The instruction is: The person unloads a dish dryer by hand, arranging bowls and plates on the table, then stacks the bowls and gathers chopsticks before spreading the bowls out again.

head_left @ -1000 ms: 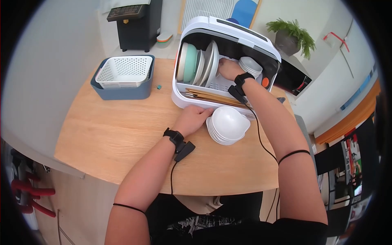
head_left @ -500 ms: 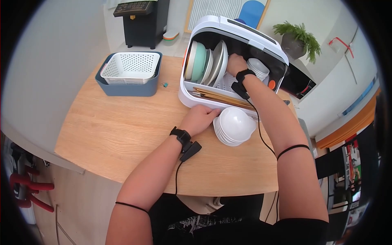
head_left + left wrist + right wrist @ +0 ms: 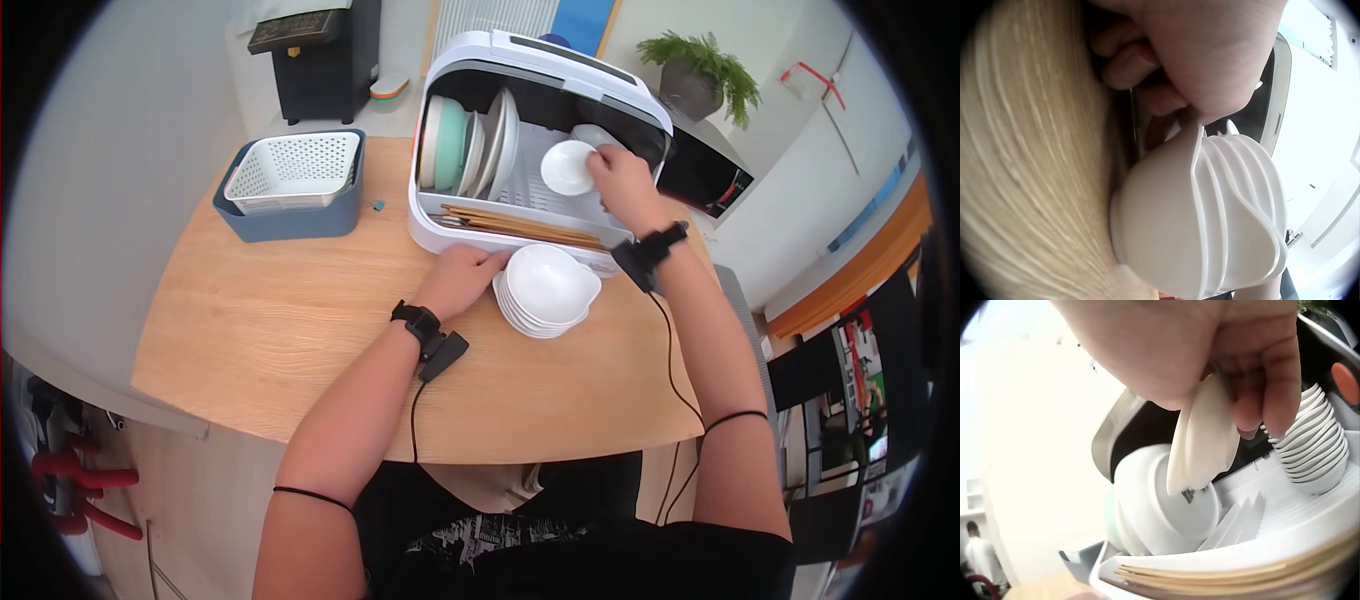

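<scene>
My right hand (image 3: 625, 185) pinches a small round white dish (image 3: 567, 167) by its edge, above the right part of an open white dish box (image 3: 425, 228). In the right wrist view the dish (image 3: 1204, 440) stands tilted between thumb and fingers, in front of upright plates (image 3: 1166, 500). My left hand (image 3: 458, 283) rests on the table against the box's front, its fingers loosely curled and partly hidden. Just right of it is a stack of white bowls (image 3: 547, 290); in the left wrist view the hand overlaps the tab of these bowls (image 3: 1166, 206).
Plates and a mint-green bowl (image 3: 450, 150) stand at the box's left; chopsticks (image 3: 520, 228) lie in its front trough. Small white bowls (image 3: 1313, 447) are stacked at its right. A blue basin (image 3: 300, 222) holding a white basket (image 3: 300, 165) stands at the table's back left.
My right hand has come up out of the box beside the plates and moved right, now with the small dish in view. The left hand stays by the box front and bowls.
</scene>
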